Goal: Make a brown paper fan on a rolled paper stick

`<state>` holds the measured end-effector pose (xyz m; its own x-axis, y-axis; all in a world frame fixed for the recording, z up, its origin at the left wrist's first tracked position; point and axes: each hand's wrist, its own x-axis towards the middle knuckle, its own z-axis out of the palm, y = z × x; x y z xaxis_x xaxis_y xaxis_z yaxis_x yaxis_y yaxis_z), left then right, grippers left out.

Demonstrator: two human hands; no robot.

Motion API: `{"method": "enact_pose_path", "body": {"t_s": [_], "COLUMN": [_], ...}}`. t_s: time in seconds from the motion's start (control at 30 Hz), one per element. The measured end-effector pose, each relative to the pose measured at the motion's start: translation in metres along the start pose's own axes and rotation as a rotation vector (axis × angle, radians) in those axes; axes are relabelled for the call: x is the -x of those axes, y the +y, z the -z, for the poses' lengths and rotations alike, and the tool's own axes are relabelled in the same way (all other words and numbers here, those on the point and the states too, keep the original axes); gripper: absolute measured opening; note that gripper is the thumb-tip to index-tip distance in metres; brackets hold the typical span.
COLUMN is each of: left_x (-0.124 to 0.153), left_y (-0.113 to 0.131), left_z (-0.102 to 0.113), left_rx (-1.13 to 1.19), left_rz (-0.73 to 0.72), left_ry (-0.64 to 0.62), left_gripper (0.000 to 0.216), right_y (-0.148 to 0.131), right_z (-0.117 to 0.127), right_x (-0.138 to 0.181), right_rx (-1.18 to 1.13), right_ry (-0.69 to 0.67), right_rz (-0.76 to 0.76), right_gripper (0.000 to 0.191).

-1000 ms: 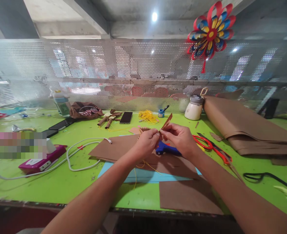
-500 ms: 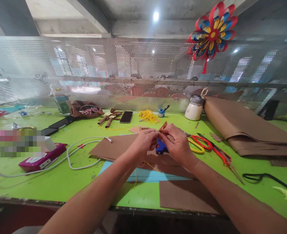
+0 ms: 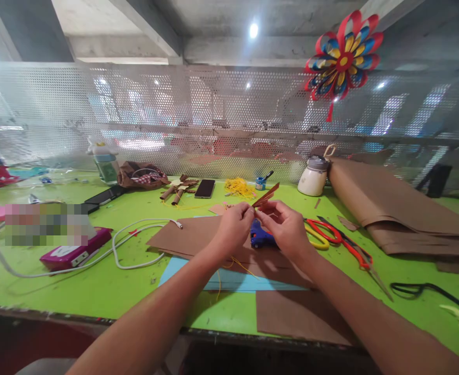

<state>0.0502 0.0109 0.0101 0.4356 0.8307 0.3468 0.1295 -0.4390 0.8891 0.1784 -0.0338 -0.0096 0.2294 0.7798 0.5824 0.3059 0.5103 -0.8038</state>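
Between my two hands is a small brown paper piece (image 3: 267,195) with fringed, leaf-like strips pointing up and right. My left hand (image 3: 235,225) pinches its lower end, and the fingertips of my right hand (image 3: 284,225) are closed on it from the other side. Just below the fingers, a blue glue gun (image 3: 261,237) lies on brown paper sheets (image 3: 198,235), partly hidden by my right hand. Light blue paper (image 3: 182,271) sticks out from under the sheets. Thin yellow string (image 3: 245,266) trails below my left hand.
Right of my hands lie red-handled scissors (image 3: 348,245) and yellow-handled scissors (image 3: 318,237). A white bottle (image 3: 313,177) and folded brown paper (image 3: 401,203) stand behind them. At left are a purple power strip (image 3: 77,251) and white cable (image 3: 120,266). A phone (image 3: 205,188) and yellow strands (image 3: 239,187) lie farther back.
The brown fringed piece has turned and now shows more of its strips above my fingers. My right fingers have spread a little. The whole view has shifted slightly.
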Motion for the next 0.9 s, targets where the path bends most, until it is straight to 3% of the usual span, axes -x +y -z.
{"method": "enact_pose_path", "body": {"t_s": [0.2,0.37,0.53,0.9], "left_x": [0.002,0.005,0.008,0.011], "left_y": [-0.007,-0.006,-0.003,-0.009], "left_z": [0.000,0.000,-0.001,-0.003], "left_rx": [-0.428,-0.584,-0.657,-0.575], "left_rz": [-0.246,-0.294,-0.331,-0.320], "left_ry": [0.110,0.115,0.101,0.070], "left_gripper": [0.029,0.028,0.025,0.026], "right_y": [-0.007,-0.009,-0.011,-0.011], "right_z": [0.001,0.004,0.005,0.008], "right_x": [-0.001,-0.003,-0.005,-0.005], "right_rx": [-0.169,-0.249,-0.248,-0.301], "right_ry": [0.022,0.123,0.155,0.128], "right_rz": [-0.140,-0.183,-0.210,-0.233], "right_gripper": [0.027,0.029,0.025,0.017]}}
